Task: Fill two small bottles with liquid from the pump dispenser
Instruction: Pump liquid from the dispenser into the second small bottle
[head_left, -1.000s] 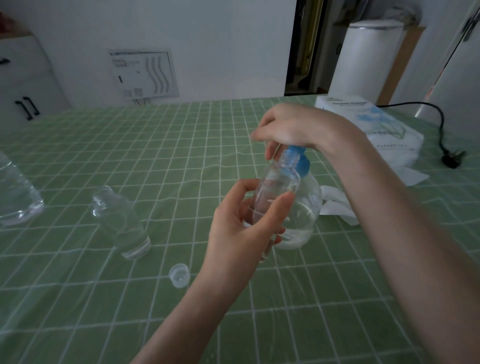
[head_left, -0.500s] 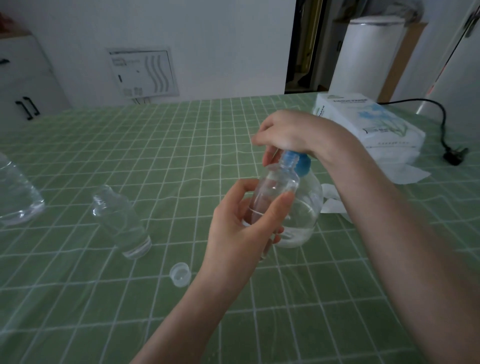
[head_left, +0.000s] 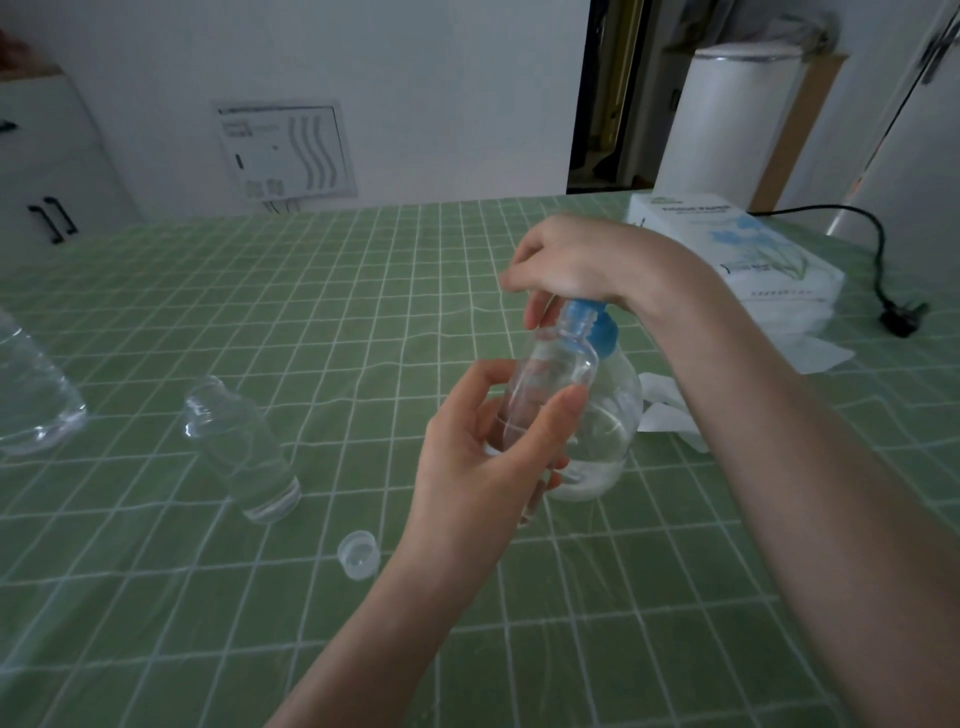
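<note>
While left hand (head_left: 467, 467) grips small bottle (head_left: 550, 374), right hand (head_left: 571, 260) clasps pump dispenser (head_left: 610, 434); tissue pack (head_left: 753, 254) print blurred.

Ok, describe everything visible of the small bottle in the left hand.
The small bottle is clear, plastic-looking, with rounded shoulders and a short ridged neck, uncapped. The left hand grips its lower body, thumb one side, fingers the other, holding it off the table, leaning slightly right. Its mouth sits at the blue head of the pump dispenser, which the right hand covers. How much liquid it holds cannot be told.
</note>
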